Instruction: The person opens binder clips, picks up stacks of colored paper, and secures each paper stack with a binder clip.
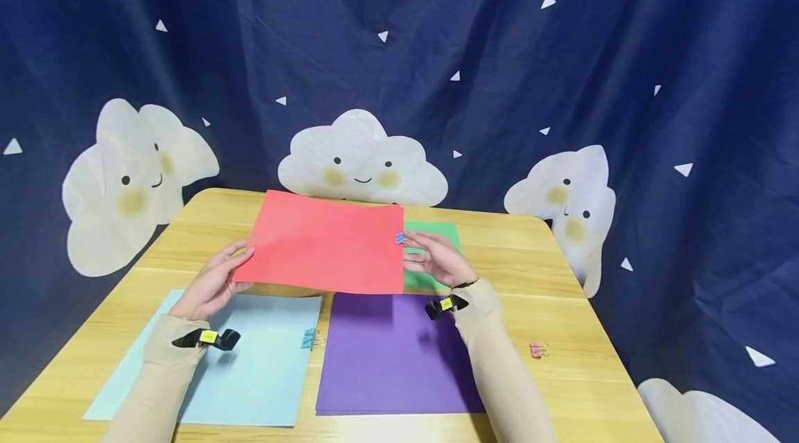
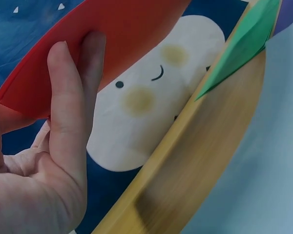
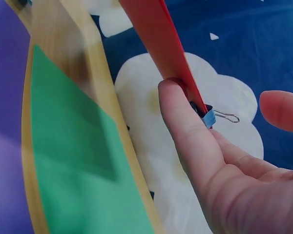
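A red sheet or thin stack of red paper is held up above the table. My left hand pinches its lower left corner, the thumb on the near side and fingers behind, as the left wrist view shows. On the paper's right edge sits a blue binder clip with its wire handles pointing right. Beside that edge is my right hand, fingers fairly straight. In the right wrist view one fingertip touches the red paper near the clip, while the thumb stands apart from it.
Light blue paper with a teal binder clip lies at front left. Purple paper lies at its right. Green paper is partly hidden behind the red. A pink binder clip rests on the wooden table at right.
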Motion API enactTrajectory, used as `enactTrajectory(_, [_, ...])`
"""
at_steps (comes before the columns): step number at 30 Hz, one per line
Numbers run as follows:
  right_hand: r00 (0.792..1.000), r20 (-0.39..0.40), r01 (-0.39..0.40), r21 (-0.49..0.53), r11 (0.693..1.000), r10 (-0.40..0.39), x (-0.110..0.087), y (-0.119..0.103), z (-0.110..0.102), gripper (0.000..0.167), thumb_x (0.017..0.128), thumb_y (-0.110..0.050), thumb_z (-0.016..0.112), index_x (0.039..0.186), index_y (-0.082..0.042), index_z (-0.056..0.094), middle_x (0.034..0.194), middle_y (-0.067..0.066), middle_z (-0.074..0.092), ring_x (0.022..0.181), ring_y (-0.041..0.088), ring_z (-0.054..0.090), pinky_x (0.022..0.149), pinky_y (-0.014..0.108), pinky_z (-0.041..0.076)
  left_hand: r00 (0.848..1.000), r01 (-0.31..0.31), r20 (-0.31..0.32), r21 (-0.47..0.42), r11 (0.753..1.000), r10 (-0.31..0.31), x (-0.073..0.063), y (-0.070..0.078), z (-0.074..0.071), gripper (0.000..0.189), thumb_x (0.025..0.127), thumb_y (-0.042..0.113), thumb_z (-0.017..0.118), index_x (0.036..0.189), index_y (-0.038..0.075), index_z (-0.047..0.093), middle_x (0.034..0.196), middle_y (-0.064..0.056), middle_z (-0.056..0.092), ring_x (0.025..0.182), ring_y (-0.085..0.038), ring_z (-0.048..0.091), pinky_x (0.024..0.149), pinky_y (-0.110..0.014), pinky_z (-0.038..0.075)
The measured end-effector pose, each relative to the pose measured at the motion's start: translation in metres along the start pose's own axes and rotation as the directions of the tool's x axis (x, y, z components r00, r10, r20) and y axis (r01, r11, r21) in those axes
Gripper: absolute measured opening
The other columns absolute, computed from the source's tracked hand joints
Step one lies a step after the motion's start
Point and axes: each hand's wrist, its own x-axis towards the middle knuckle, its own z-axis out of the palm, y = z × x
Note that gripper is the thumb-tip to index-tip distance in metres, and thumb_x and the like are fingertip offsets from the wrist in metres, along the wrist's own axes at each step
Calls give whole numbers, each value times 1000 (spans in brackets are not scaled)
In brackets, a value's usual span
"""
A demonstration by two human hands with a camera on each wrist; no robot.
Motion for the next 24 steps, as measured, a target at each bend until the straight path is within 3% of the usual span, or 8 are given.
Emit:
enactTrajectory(6, [1000, 14, -25, -33, 999, 25, 12, -2, 16, 46, 110, -24, 51, 151, -2, 46, 147, 17, 52, 107, 25, 72, 95, 40, 62, 1000, -9, -3, -17, 1000, 9, -4, 8, -14, 25, 112, 15, 41, 131, 22, 56, 108, 1, 76, 89, -13, 78, 73, -27, 65])
enactTrajectory(12, [998, 51, -31, -40, 999, 33, 27, -2, 33, 44, 109, -26, 54, 147, -3, 51, 144, 14, 54, 118, 31, 67, 103, 46, 59, 999, 2, -48, 0, 1000, -2, -8, 18, -28, 26, 112, 16, 42, 128, 26, 60, 108, 1, 77, 89, -14, 78, 74, -27, 65])
enactTrajectory(20, [995, 85, -55, -21, 998, 57, 48, -2, 54, 44, 108, -27, 55, 141, 2, 52, 132, 12, 52, 103, 22, 63, 98, 40, 59, 996, 12, -92, 22, 1000, -10, -6, 31, -46, 22, 112, 17, 43, 126, 27, 57, 104, 2, 77, 87, -12, 78, 74, -27, 65])
enactTrajectory(24, [994, 78, -76, 4, 997, 75, 57, -1, 62, 46, 108, -26, 55, 144, 3, 48, 127, 13, 50, 104, 22, 59, 107, 42, 54, 992, 21, -125, 20, 1000, -18, -3, 35, -54, 22, 112, 18, 45, 122, 29, 60, 103, 3, 77, 87, -13, 78, 74, -28, 65])
